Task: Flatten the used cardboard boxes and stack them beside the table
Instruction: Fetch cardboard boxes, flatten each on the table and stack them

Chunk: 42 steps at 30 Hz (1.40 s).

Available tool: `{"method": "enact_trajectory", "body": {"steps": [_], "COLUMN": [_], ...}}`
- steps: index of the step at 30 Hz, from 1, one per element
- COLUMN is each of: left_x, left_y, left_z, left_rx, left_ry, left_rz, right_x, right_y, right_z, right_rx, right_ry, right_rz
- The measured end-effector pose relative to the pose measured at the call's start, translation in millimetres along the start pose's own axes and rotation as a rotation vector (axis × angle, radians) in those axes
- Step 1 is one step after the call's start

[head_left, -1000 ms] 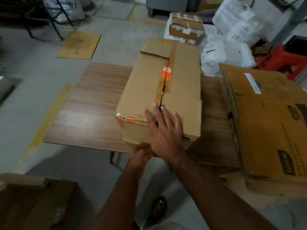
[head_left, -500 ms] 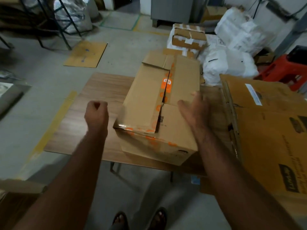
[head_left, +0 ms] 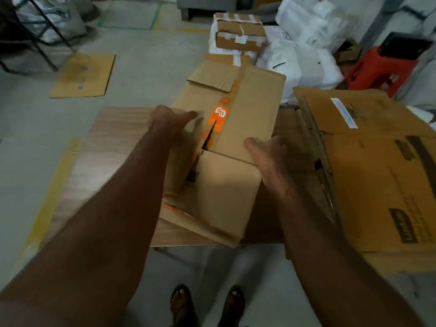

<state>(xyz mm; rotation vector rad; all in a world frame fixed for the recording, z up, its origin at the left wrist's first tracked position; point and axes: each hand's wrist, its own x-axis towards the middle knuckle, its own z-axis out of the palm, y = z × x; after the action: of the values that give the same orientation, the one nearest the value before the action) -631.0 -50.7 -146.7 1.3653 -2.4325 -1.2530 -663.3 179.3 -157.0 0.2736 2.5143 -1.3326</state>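
Fingers (head_left: 188,114) spread, both hands flanking the cardboard box (head_left: 226,161).

A red plastic stool (head_left: 379,67) stands at the far right, with a black object (head_left: 404,47) resting on its top. White plastic sacks (head_left: 304,43) are piled just beside the stool, on its left. A dark metal frame (head_left: 40,31) stands at the far left, with a grey sack (head_left: 50,18) behind it. The grey concrete floor (head_left: 146,67) carries a yellow tape line (head_left: 50,199) at the near left and a green-edged marked rectangle (head_left: 129,14) at the far end. A pair of dark sandals (head_left: 207,305) is visible at the bottom edge.
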Motion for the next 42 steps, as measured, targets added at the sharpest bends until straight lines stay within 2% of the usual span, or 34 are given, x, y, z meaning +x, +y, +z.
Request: {"method": "enact_trajectory", "body": {"steps": [5, 8, 12, 15, 17, 19, 20, 22, 24, 27, 30, 34, 38, 42], "left_x": [28, 37, 47, 46, 39, 26, 16, -7, -31, -55, -58, -47, -54, -68], "left_y": [42, 53, 29, 17, 14, 5, -3, -26, -55, -92, -110, -119, -123, -119], "left_z": [-12, -5, 21, 29, 24, 15, 8, -5, -15, -22, -25, -30, -30, -26], "left_rx": [0.254, 0.44, 0.72, 0.768, 0.76, 0.722, 0.678, 0.562, 0.48, 0.448, 0.494, 0.51, 0.443, 0.489], "left_ry": [-0.007, -0.138, -0.344, -0.354, -0.347, -0.332, -0.302, -0.199, -0.091, 0.004, 0.018, -0.022, 0.1, 0.205], "left_rz": [0.337, 0.537, 0.689, 0.779, 0.809, 0.843, 0.865, 0.874, 0.801, 0.698, 0.794, 0.793, 0.792, 0.679], "right_x": [-92, -134, -160, -164, -164, -163, -162, -153, -130, -86, -57, -60, -57, -43], "right_y": [32, 44, 50, 50, 54, 54, 50, 35, 16, -5, 1, 18, 29, 37], "right_z": [26, 59, 88, 95, 92, 83, 78, 69, 66, 63, 59, 63, 63, 46], "right_rx": [0.305, 0.365, 0.371, 0.316, 0.329, 0.298, 0.27, 0.166, -0.081, -0.53, -0.845, -0.925, -0.926, -0.915], "right_ry": [-0.006, 0.0, -0.069, -0.039, 0.013, 0.141, 0.238, 0.381, 0.377, 0.244, 0.073, 0.064, 0.11, 0.043], "right_rz": [0.108, 0.144, 0.204, 0.115, 0.13, 0.074, -0.035, -0.339, -0.573, -0.675, -0.695, -0.762, -0.855, -1.023]}}
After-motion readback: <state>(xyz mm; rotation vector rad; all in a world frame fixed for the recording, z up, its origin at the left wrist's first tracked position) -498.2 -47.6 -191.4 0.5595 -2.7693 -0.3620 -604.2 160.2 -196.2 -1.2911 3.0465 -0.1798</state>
